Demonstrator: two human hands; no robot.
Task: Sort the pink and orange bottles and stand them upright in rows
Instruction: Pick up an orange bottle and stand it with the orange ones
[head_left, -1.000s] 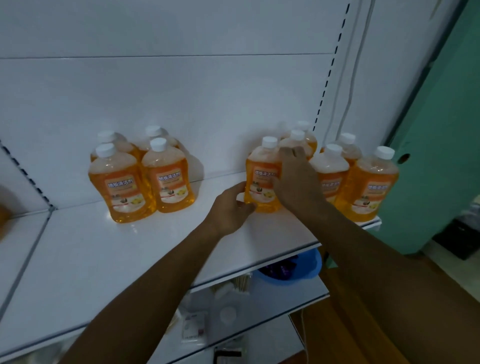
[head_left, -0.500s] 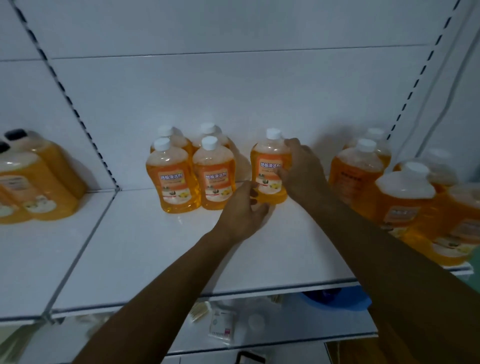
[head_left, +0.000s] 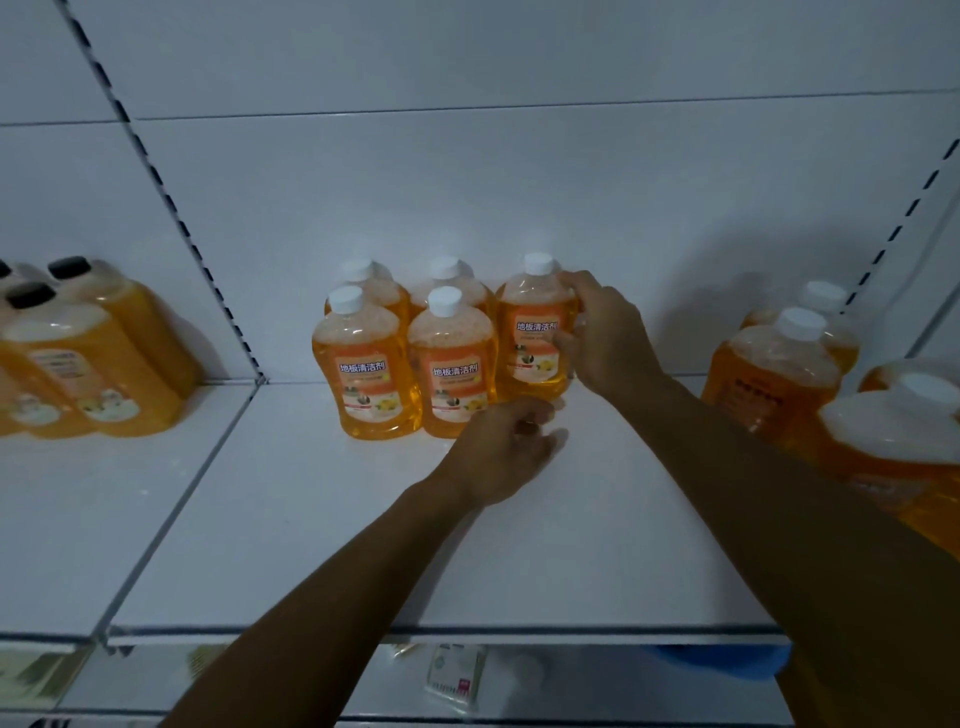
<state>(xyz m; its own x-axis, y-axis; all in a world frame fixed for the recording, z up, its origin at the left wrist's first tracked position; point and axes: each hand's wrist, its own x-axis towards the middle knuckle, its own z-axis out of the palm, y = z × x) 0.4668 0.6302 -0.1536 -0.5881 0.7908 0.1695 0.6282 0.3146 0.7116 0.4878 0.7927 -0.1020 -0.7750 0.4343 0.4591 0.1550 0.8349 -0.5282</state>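
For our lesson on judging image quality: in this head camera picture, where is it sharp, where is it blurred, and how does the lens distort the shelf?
Head view: dim, bluish light; the held bottle in the right hand reads sharply, with a soft shadow on the wall behind; the near bottles at right and the black-capped bottles at left are blurred; the wide-angle lens splays the slotted uprights outward.

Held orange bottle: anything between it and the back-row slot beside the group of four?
Nothing visible. The right hand grips the held bottle already against the four white-capped bottles, level with the back pair. The left hand sits in front near its base.
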